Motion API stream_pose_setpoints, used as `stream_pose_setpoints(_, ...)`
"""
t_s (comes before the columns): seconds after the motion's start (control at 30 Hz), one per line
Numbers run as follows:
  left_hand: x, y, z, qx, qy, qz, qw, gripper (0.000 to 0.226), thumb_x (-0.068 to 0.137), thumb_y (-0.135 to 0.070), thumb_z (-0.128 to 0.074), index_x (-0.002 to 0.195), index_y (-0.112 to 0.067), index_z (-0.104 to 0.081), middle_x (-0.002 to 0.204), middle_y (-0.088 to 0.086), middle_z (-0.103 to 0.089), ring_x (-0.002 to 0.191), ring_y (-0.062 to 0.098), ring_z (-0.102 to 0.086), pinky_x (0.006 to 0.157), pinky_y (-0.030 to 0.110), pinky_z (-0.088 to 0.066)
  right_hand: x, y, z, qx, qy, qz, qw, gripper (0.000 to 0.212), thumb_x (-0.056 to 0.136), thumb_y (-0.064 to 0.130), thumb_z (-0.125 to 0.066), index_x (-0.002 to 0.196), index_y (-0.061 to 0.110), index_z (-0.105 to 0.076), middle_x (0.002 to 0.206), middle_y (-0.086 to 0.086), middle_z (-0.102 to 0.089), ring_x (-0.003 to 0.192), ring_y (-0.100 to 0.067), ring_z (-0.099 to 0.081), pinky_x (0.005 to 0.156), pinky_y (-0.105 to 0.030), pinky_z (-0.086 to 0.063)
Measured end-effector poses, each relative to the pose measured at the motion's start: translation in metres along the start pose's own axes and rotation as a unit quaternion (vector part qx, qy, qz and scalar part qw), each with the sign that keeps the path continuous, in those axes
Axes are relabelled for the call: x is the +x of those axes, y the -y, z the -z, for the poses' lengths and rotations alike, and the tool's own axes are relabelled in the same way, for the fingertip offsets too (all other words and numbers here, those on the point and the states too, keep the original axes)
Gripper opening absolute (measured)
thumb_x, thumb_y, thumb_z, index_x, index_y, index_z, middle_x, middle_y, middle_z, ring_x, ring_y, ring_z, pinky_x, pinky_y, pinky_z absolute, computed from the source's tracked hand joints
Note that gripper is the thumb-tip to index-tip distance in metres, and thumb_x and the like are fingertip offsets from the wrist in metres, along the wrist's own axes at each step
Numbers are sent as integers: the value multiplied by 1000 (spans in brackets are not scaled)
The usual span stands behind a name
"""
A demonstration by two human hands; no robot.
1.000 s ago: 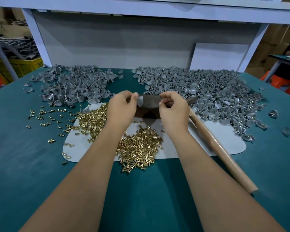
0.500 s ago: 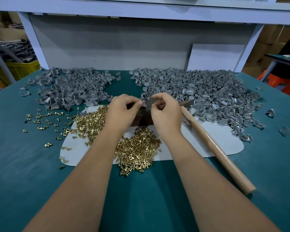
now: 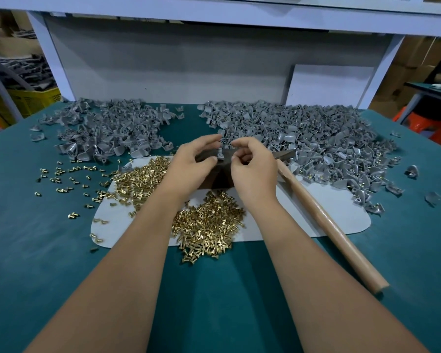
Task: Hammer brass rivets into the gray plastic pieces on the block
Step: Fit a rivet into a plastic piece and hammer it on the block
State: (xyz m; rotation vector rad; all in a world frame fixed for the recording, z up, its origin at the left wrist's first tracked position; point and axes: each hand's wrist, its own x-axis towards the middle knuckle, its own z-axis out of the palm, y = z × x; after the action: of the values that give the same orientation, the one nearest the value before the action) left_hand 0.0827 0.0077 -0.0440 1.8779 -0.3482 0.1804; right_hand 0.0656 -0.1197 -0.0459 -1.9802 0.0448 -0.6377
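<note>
Head view, only one cam: both hands meet over the dark block (image 3: 215, 180) at mid-table. Left hand (image 3: 189, 165) has thumb and forefinger pinched on a gray plastic piece (image 3: 220, 151), which sits upright at the block's top edge. Right hand (image 3: 255, 169) is curled right beside it, fingertips (image 3: 236, 143) drawn together at the top of the same piece; can't tell whether it's gripping the piece or holding a rivet there, too small to see. Block sits on a white mat (image 3: 316, 212) laid on the teal table (image 3: 49, 250), mostly hidden by the hands. Brass rivets: one heap (image 3: 206, 225) on the mat's near edge between the forearms, spilling onto the table; a second heap (image 3: 140, 179) on the mat left of the left hand; loose strays (image 3: 61, 174) scattered further left on the table. Gray pieces in two big piles at the back: left pile (image 3: 107, 131) and right pile (image 3: 316, 138), right one larger, some with brass showing near its front edge. Hammer handle (image 3: 326, 225) lies untouched, angled from just right of the right hand toward the near right, across the mat's right side; its head is tucked behind the hand.
</note>
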Motion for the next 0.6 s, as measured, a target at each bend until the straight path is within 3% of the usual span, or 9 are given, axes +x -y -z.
stream_pose_setpoints(0.1, 0, 0, -2, 6, 20, -15, 1000, 44, 92, 1, -58, 131, -21, -61, 122, -4, -68, 117, 5, -60, 108, 33, -45, 1, 1, 0, 9, 12, -1, 1000, 40, 77, 2, -57, 83, 41, -56, 77, 12, -61, 82, -14, -59, 90, -51, -46)
stream_pose_setpoints(0.33, 1, -1, -3, -10, 22, 22, 999, 46, 94, 0, -47, 127, -28, -63, 125, -10, -65, 119, 1, -56, 111, 33, -41, 0, 1, 0, 18, 20, 4, 1000, 44, 78, 2, -60, 79, 46, -55, 75, 14, -62, 82, -13, -60, 91, -51, -46)
stream_pose_setpoints(0.47, 6, 8, -1, 44, -21, 43, 998, 27, 89, -21, -63, 114, -30, -66, 126, 3, -56, 122, 19, -50, 108, 43, -43, 1, 1, 1, 25, 17, 5, 1000, 46, 78, 1, -61, 78, 46, -54, 75, 15, -61, 82, -11, -60, 92, -50, -46)
stream_pose_setpoints(0.6, 8, 12, -1, 77, -20, 8, 997, 14, 90, -20, -67, 103, -25, -71, 118, -5, -63, 125, 25, -47, 108, 47, -40, 1, 1, 1, 26, 12, 15, 999, 47, 78, 1, -61, 79, 47, -53, 75, 16, -61, 82, -10, -59, 92, -50, -46)
